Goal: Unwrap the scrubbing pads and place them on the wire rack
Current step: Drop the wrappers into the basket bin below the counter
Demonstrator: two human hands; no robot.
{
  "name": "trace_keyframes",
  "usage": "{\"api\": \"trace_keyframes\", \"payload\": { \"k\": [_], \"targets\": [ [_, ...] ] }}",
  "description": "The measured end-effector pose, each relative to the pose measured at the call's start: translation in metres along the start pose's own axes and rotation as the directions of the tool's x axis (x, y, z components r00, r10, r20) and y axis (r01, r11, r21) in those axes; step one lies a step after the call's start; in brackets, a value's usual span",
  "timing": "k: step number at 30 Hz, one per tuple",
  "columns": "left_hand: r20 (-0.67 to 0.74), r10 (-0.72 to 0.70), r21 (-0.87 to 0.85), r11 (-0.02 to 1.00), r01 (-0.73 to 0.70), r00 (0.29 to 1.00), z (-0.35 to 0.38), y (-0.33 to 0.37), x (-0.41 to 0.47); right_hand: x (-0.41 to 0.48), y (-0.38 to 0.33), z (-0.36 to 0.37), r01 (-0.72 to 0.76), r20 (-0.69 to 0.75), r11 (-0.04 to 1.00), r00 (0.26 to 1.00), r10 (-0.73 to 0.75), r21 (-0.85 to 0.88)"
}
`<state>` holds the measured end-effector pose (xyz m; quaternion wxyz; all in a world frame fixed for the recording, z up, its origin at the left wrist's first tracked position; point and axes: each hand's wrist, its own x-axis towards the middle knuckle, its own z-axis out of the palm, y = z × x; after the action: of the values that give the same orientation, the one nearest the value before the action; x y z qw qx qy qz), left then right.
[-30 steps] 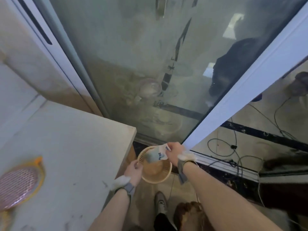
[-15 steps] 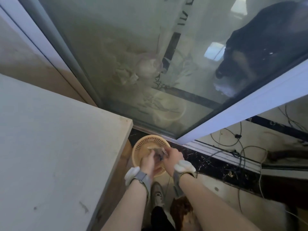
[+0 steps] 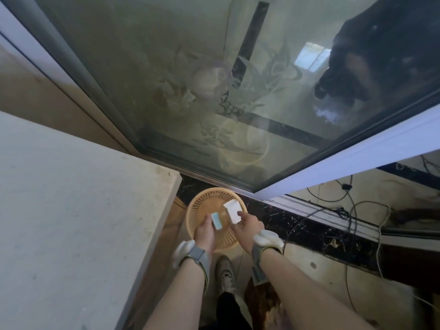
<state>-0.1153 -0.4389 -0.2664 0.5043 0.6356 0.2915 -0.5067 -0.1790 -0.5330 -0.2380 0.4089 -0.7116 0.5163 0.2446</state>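
Observation:
A round orange plastic basket [image 3: 206, 198] sits on the floor below me. Over it, my left hand [image 3: 204, 232] pinches a small pale-blue and white scrubbing pad [image 3: 216, 220]. Just to the right, my right hand [image 3: 247, 226] holds a second white piece [image 3: 232, 210], either a wrapper or a pad; I cannot tell which. The two pieces are apart, a short gap between them. No wire rack is in view.
A pale table top [image 3: 78, 210] fills the left side, its corner close to the basket. A large glass sliding door [image 3: 214, 91] with a white frame [image 3: 357, 158] rises ahead. Cables [image 3: 352, 210] trail over the floor at right. My shoe [image 3: 225, 272] is below the basket.
One second ago only my right hand held the wrapped pad. Both hands then met on it over the basket. Now they have drawn apart, each with one piece.

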Motion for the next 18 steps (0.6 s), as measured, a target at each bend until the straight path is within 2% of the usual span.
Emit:
{"api": "trace_keyframes", "payload": {
  "k": [7,13,18],
  "targets": [
    [0.034,-0.009,-0.037,0.999,0.01,0.999,-0.01,0.009,-0.009,-0.006,0.009,-0.01,0.003,-0.045,1.0,0.999,-0.003,0.013],
    [0.049,0.069,0.013,0.997,-0.07,0.996,-0.006,0.026,-0.055,-0.037,-0.003,-0.031,0.032,-0.049,0.999,0.998,-0.032,0.005],
    [0.087,0.163,-0.043,0.986,-0.159,0.983,-0.005,0.061,-0.114,-0.081,-0.041,-0.066,0.084,-0.143,0.996,0.986,-0.086,-0.016]
  ]
}}
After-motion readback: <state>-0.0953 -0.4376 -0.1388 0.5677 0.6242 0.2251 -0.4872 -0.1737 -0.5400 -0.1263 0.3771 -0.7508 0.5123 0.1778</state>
